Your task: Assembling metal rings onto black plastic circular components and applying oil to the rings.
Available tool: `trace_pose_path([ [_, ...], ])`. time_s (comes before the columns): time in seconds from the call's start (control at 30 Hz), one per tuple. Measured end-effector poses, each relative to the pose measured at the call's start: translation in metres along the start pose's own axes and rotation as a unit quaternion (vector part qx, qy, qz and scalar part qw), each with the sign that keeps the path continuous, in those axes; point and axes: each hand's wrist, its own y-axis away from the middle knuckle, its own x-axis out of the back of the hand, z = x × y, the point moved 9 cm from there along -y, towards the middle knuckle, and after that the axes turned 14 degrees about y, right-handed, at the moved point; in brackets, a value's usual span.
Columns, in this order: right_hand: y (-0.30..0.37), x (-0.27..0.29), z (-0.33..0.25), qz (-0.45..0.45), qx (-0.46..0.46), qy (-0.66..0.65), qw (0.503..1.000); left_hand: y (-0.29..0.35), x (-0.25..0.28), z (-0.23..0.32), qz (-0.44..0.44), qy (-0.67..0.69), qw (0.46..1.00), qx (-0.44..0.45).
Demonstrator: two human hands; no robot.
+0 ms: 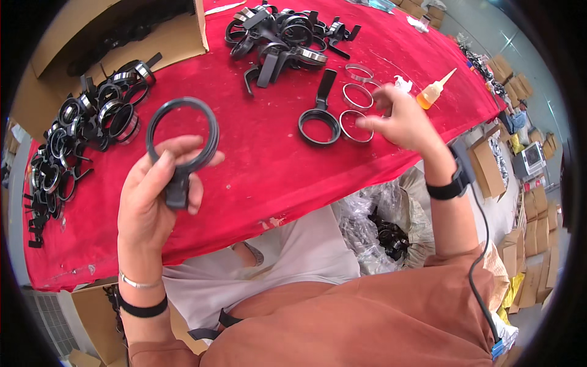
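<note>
My left hand [147, 192] grips a black ring with a short handle [213, 137], lifted above the red cloth, fingers around its lower rim and handle. My right hand [403, 119] is over the table, thumb and fingers apart, with nothing visible between them. Its thumb overlaps the edge of a thin silver ring [356, 140]; whether they touch I cannot tell. Farther back lie a second silver ring [351, 106] and a third [359, 66]. Left of them, another black ring with a handle [326, 88] rests flat, handle pointing away.
Black ringed parts form a heap [275, 46] at the back and another [79, 125] at the left, by a cardboard box [199, 27]. On the right are a nozzle bottle [430, 96] of orange liquid and crumpled white tissue [402, 84]. A plastic-lined sack [419, 211] stands below the table edge.
</note>
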Motion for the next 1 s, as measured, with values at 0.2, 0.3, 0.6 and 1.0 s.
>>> trace_pose_path([
  [0.2,0.021,-0.033,0.005,0.024,-0.037,0.08,0.996,0.021,-0.008,-0.022,0.016,0.056,0.998,0.03],
  [0.3,0.016,-0.038,0.004,-0.011,-0.046,0.109,0.993,0.022,-0.014,-0.032,0.006,0.086,0.995,0.056],
  [0.6,0.034,-0.004,-0.121,-0.04,0.319,-0.092,0.942,0.042,0.009,-0.044,0.114,0.094,0.986,0.077],
  [1.0,0.014,-0.034,-0.197,-0.104,0.359,0.018,0.928,0.078,0.037,-0.023,0.177,0.18,0.967,0.034],
])
